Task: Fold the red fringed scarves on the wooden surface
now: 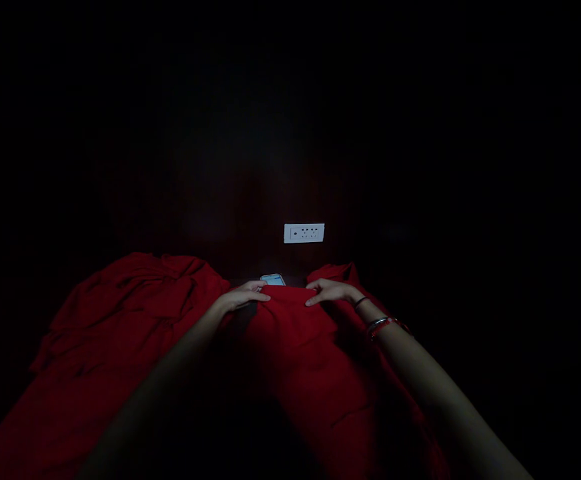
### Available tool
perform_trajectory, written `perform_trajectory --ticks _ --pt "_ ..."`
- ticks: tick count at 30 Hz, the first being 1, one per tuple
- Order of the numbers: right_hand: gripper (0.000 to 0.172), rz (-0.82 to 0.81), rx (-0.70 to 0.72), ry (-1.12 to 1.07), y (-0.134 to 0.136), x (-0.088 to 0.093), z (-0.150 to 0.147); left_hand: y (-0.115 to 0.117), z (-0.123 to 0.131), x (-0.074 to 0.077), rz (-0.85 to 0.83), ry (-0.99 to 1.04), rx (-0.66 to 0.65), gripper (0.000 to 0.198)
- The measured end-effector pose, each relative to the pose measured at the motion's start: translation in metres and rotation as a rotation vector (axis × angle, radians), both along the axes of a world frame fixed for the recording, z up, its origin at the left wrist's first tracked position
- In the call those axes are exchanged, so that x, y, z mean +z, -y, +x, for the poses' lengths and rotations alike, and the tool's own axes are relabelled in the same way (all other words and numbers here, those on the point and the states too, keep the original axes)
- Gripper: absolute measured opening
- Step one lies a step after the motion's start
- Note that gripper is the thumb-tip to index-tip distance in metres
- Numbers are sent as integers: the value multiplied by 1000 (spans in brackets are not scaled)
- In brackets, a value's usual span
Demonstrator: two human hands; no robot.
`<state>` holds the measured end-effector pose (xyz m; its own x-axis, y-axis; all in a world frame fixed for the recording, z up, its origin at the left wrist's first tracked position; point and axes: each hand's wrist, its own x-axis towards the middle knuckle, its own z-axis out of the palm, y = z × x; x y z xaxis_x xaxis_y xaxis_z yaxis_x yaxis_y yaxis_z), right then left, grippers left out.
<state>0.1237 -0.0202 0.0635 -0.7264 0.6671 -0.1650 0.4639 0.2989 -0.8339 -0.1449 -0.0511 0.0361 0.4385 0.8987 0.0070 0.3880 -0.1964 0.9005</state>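
A length of red cloth (pixel 300 333) hangs down toward me, its upper edge stretched between both hands. My left hand (pixel 243 295) pinches that edge at its left end, thumb on the near side and fingers mostly behind. At the right end my right hand (pixel 331 291) grips the edge the same way, with bangles (pixel 383 325) on the wrist. Just beyond the cloth's top edge lies a phone (pixel 273 280) with a lit screen, its lower part covered from view. Deep shadow hides the lower middle of the cloth.
More red fabric (pixel 135 313) lies heaped in folds on the left. Another red fold (pixel 337 272) rises behind my right hand. A white socket plate (pixel 304 233) is fixed to the dark wall ahead. Most of the surroundings are too dark to make out.
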Motion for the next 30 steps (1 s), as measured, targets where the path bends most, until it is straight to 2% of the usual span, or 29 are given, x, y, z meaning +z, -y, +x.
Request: perform_trajectory --ticks 2,4,6,8,9,11,14,17,19,21,23,25,27,30 --pt "29 -18 -30 -73 -1 3 3 1 -7 4 -65 62 -32 35" --pt "30 -47 -89 -243 -2 3 3 -1 -9 8 -62 57 -44 35" --pt "31 -96 -152 -413 -2 -1 -1 -5 -7 7 22 -21 -8 32" --pt "30 -86 -241 -493 -4 -11 -6 -12 -4 0 130 -146 83 28" --pt "29 -44 -293 -480 -6 -17 -8 -15 -2 -5 174 -210 140 26" --pt "24 111 -414 -315 -11 -31 -14 -21 0 -16 225 -324 246 21" --pt "33 328 -568 -2 -15 -50 -23 -22 3 -29 254 -430 339 20" --pt "45 429 -655 110 -8 -59 -31 -9 11 -33 324 -521 454 43" --pt "46 543 -675 199 6 -62 -32 7 18 -36 431 -573 492 50" --pt "47 661 -595 285 25 -65 -29 27 25 -46 600 -670 409 47" --pt "54 720 -409 343 46 -72 -22 45 26 -61 709 -812 247 49" --pt "61 711 -216 422 64 -82 -12 60 23 -77 681 -927 132 56" --pt "61 688 -119 510 77 -91 -5 69 16 -88 602 -982 104 57" --pt "59 675 -86 583 86 -94 1 78 9 -88 497 -1009 99 54"
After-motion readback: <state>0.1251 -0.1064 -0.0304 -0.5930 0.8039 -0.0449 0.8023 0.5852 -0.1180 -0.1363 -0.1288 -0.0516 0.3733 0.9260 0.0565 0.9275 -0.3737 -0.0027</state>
